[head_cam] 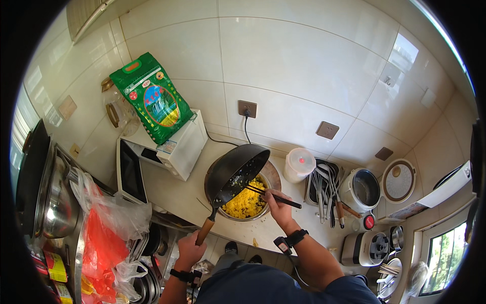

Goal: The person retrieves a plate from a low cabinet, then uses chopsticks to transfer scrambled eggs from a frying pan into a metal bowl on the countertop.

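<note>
My left hand (190, 247) grips the wooden handle of a black wok (229, 171). The wok is tilted on its side over a metal bowl (243, 219), its opening facing down and right. Yellow and dark bits cling to its inner wall. Crumbled yellow food, which looks like scrambled egg with dark green pieces (245, 203), fills the bowl. My right hand (280, 209) holds dark chopsticks (283, 200), their tips at the wok's inner side just above the food. A round brown board (274, 173) shows partly behind the bowl and wok.
A white microwave (190, 146) with its door ajar stands left, a green bag (153, 100) on top. To the right are a lidded plastic tub (300, 165), a utensil tray (322, 178) and a cooker pot (362, 188). Plastic bags (102, 235) hang at lower left.
</note>
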The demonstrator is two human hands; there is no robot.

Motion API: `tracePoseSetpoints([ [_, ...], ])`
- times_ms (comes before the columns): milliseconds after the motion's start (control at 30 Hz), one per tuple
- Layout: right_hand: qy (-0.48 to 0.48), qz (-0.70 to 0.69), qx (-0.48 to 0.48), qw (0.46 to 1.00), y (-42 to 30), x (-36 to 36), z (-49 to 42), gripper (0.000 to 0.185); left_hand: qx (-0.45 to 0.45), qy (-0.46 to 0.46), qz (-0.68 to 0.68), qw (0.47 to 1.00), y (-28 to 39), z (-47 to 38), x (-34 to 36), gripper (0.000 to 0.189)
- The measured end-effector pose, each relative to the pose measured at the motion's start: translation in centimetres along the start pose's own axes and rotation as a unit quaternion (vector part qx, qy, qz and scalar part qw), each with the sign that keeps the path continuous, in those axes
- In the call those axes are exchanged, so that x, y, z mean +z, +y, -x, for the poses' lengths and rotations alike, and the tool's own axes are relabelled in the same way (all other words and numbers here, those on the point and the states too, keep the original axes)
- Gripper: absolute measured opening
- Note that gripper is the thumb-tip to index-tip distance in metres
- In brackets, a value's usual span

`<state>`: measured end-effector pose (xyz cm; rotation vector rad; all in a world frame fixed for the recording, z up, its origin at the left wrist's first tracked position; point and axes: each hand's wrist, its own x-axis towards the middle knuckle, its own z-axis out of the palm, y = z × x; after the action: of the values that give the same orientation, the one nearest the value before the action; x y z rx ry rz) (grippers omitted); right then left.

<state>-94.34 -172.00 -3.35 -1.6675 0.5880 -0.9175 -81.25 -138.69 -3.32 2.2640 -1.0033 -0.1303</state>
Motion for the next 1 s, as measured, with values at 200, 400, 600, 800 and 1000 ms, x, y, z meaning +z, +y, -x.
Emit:
tracePoseSetpoints([
  [200,-0.048,-0.014,0.010,0.999,-0.4,1.5,-0.2,0.021,0.013,-0.020,-0.013,1.000,-1.3,-1.0,-0.2,0.031],
  [400,-0.021,0.009,0.043,0.999,-0.6,1.6,-0.2,0.022,0.014,-0.036,-0.010,0.999,-2.7,-2.0,-1.2,0.033],
  [600,-0.038,0.144,-0.009,0.989,-1.8,2.3,-0.6,0.013,0.022,-0.031,-0.009,0.999,-3.5,-3.4,-1.7,0.032],
  [800,-0.044,0.134,-0.105,0.984,-2.2,3.3,-0.9,0.017,0.018,-0.045,-0.006,0.999,-4.3,-3.8,-2.0,0.027],
  [1000,-0.017,0.223,0.018,0.975,-1.9,2.9,-0.2,0.017,0.030,-0.037,-0.018,0.999,-4.5,-4.5,-2.8,0.026],
])
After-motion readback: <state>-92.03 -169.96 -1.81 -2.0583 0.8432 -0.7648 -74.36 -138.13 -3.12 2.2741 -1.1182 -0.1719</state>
